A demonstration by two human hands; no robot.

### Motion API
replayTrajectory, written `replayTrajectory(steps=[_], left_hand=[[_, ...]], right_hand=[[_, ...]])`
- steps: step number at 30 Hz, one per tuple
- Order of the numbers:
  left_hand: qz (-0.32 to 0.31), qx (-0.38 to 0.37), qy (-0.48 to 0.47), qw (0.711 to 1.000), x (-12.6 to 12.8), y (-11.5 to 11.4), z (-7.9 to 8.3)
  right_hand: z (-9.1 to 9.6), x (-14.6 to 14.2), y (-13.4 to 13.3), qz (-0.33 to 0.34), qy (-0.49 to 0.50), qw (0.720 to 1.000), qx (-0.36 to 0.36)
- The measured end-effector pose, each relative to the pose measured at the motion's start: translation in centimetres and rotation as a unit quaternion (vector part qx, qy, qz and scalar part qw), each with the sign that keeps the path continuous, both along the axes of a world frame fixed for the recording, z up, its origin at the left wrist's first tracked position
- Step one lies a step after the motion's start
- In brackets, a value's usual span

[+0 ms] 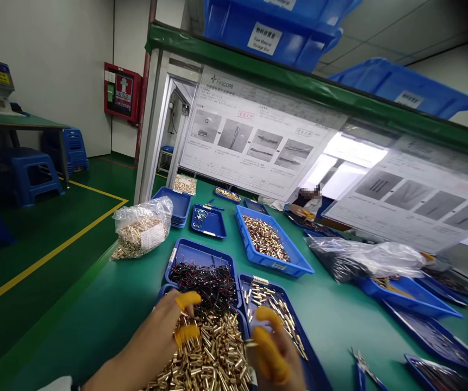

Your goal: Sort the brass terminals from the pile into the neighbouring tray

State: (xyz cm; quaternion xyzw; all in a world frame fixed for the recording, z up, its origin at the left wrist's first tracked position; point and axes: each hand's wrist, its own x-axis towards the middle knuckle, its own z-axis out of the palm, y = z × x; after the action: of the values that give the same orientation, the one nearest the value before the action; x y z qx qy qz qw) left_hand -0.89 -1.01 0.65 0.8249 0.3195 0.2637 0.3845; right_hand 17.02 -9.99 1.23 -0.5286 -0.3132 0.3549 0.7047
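Holds the left hand at seven o'clock, over loose brass-coloured sleeves heaped at six, with cotted thumb and finger apart; holds the right hand at the heap's three o'clock with fingers curled, too blurred to tell whether clamped on a part. Risks dragging black wire leads down among the sleeves, since both crowd together at the heap's twelve o'clock. Could also flick sleeves at two o'clock into the tray of slim metal pins through a hasty sweep, with tray rims standing so close. Finds hardly any gap there, and at one o'clock meets the large blue bin. Gets open green tabletop at two o'clock from the right hand, short of the pliers at three; has bare surface at nine o'clock from the left hand, ending at the table edge.
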Motion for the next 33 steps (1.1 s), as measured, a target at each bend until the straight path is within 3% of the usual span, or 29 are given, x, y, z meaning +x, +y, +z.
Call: replayTrajectory(steps=[1,3,5,8,11,15,18,22,27,33], left_hand=[[0.04,0.009,0.016,0.999,0.0,0.7,-0.4],[0.056,0.018,0.067,0.996,0.2,1.9,-1.3],[0.062,0.02,0.1,0.993,0.6,2.7,-2.2],[0.054,0.016,0.082,0.995,1.2,3.1,-2.8],[0.024,0.037,0.033,0.998,1.2,2.7,-2.4],[-0.078,0.107,-0.011,0.991,0.6,1.2,-1.3],[-0.11,0.099,-0.037,0.988,0.3,0.0,-0.8],[-0.059,-0.045,-0.074,0.994,0.6,-0.5,-0.8],[-0.067,-0.218,-0.183,0.956,1.4,-0.3,-1.3],[-0.066,-0.267,-0.206,0.939,1.8,-0.4,-1.4]], right_hand=[[0.6,1.2,-0.3,-0.078,0.012,0.997,-0.009],[1.3,3.0,-0.6,-0.212,-0.007,0.976,-0.043],[1.3,3.5,-0.6,-0.264,-0.026,0.963,-0.055],[0.1,2.0,-0.3,-0.206,-0.05,0.977,-0.032],[-1.8,-1.0,0.2,-0.144,-0.168,0.975,-0.022],[-3.6,-3.6,0.5,-0.081,-0.39,0.917,0.033],[-3.7,-3.7,0.4,-0.03,-0.461,0.886,0.033],[-3.6,-3.1,0.2,0.048,-0.424,0.903,-0.036],[-4.1,-4.0,0.3,0.059,-0.287,0.952,-0.087],[-3.3,-4.9,0.5,0.08,-0.223,0.969,-0.076]])
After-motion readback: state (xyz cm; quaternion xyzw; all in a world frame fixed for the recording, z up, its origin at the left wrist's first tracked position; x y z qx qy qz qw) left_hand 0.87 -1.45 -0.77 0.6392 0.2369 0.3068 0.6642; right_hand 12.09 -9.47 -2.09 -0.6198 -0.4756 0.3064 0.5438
